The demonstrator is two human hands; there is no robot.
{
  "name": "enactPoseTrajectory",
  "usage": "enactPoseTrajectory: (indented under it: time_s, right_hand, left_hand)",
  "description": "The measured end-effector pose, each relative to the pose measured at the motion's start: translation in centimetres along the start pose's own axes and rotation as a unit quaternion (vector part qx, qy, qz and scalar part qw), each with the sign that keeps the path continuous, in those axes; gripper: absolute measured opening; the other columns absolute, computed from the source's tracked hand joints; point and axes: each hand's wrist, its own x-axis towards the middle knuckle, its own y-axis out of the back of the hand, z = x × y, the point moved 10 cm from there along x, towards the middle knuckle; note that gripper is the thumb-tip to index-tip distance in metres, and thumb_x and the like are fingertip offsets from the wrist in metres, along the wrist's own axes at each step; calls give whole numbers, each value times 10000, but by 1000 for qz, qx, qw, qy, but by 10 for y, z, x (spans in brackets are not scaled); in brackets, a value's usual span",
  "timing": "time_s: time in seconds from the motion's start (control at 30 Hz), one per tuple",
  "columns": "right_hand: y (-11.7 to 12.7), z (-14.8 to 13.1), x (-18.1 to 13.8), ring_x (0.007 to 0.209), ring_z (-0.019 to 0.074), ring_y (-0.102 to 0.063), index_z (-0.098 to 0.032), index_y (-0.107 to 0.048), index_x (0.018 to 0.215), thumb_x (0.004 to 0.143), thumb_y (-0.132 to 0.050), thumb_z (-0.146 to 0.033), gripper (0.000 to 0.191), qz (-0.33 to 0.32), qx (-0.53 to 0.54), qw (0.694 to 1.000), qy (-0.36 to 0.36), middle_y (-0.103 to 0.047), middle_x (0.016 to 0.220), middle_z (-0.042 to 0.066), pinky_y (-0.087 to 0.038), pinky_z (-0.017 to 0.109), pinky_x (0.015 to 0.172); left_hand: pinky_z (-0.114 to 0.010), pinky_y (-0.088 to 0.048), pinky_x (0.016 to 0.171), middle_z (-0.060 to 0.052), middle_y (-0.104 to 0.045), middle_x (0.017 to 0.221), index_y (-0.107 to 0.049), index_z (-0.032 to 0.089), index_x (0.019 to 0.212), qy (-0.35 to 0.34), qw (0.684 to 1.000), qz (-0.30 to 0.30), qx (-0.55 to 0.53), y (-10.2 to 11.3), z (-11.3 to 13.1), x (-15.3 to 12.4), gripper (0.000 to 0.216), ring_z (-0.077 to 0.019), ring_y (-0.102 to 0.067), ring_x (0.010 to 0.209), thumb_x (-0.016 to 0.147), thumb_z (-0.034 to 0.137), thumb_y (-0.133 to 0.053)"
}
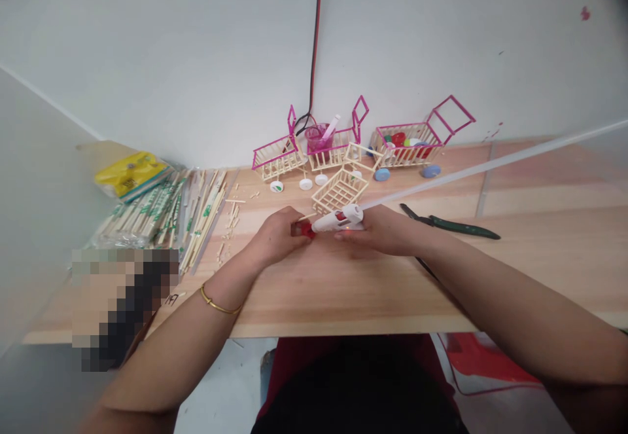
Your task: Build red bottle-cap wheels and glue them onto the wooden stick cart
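Note:
My right hand [377,230] is wrapped round a white glue gun [338,218], its nozzle pointing left. A long translucent glue stick [471,171] runs from the gun's back towards the upper right. My left hand [282,236] pinches a small red piece [307,229], which looks like a bottle cap, right at the nozzle. The fingers partly cover it. Just behind the gun sits a small unpainted cart [341,188] of thin wooden sticks, tilted, its lower edge partly hidden by the gun.
Behind stand stick carts with pink rims and cap wheels: a left cart [277,159], a middle one [338,152] and a right one [407,146]. Green-handled pliers [456,226] lie right. Wrapped chopsticks [147,218], a yellow packet [131,173] and stick offcuts [230,224] lie left.

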Motion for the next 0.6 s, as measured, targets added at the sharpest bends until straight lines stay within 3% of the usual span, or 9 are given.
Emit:
enactPoseTrajectory:
  time_s: [0.3, 0.43, 0.6]
  right_hand:
    - [0, 2, 1, 888, 225, -651, -232, -679, 1088, 829, -575, -419, 337, -2, 8, 1000, 3, -727, 996, 34, -472, 317, 795]
    - [4, 6, -1, 866, 226, -655, -225, -690, 1050, 822, -571, -451, 342, 6, -3, 1000, -24, -730, 979, 38, -476, 315, 763]
    - [9, 6, -5, 880, 230, -657, -223, -690, 1067, 812, -580, -478, 377, 11, 16, 999, -42, -732, 976, 42, -481, 311, 759]
  left_hand:
    - [-267, -388, 637, -16, -567, 785, -676, 183, 837, -3, 1000, -3, -7, 0, -1, 1, 148, -140, -512, 689, 693, 220, -678]
    - [-273, -396, 653, -18, -606, 847, -695, 215, 931, -3, 999, -6, -43, 6, -3, 1, 305, -153, -530, 719, 633, 252, -747]
    - [-287, -421, 688, -47, -653, 865, -705, 191, 925, 72, 968, 115, -213, 37, -20, -6, 301, -162, -558, 748, 829, 436, -558]
